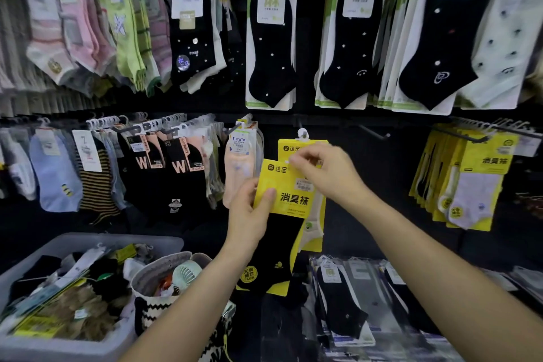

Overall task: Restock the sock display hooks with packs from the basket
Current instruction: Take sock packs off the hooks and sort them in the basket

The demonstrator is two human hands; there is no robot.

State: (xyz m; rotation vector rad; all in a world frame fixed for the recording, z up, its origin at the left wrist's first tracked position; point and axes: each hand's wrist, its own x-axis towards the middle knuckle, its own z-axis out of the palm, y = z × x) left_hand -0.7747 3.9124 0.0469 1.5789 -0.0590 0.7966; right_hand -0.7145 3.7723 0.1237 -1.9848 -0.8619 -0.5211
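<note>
A yellow sock pack with a black sock (283, 214) is held up in front of the middle display row. My left hand (249, 211) grips its left edge, thumb across the yellow card. My right hand (320, 173) pinches the pack's top right corner. Directly behind it another yellow pack (305, 147) hangs by a white hanger on a hook. The clear plastic basket (97, 350) at the lower left holds several loose sock packs.
A bare black hook (374, 132) sticks out right of the hanging pack. Full hooks of yellow packs (470, 179) hang at the right, black and pastel socks at the left and above. A woven bag with a small fan (176, 276) stands beside the basket.
</note>
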